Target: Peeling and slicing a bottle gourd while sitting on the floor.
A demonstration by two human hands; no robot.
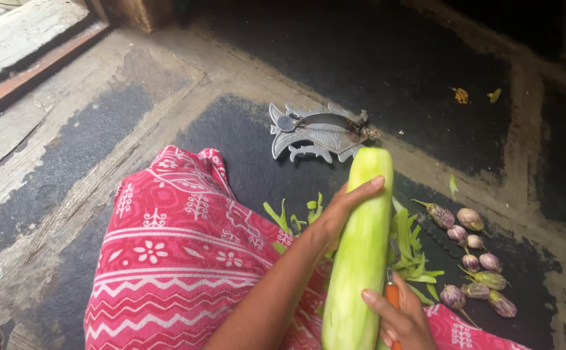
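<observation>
I see the gourd (361, 246) standing lengthwise over my lap cloth (179, 259), my left hand (341, 210) on its left side, my right hand (399, 317) at its lower right. Peelings (412, 256) lie on the floor (76, 149) on both sides of it. The small eggplants (474, 259) sit to the right, the floor cutter (318, 133) beyond the gourd's far end.

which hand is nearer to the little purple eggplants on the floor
Right. The right hand, holding an orange-handled peeler against the long pale green gourd, sits just left of the small purple eggplants. The left hand grips the gourd's far side.
</observation>
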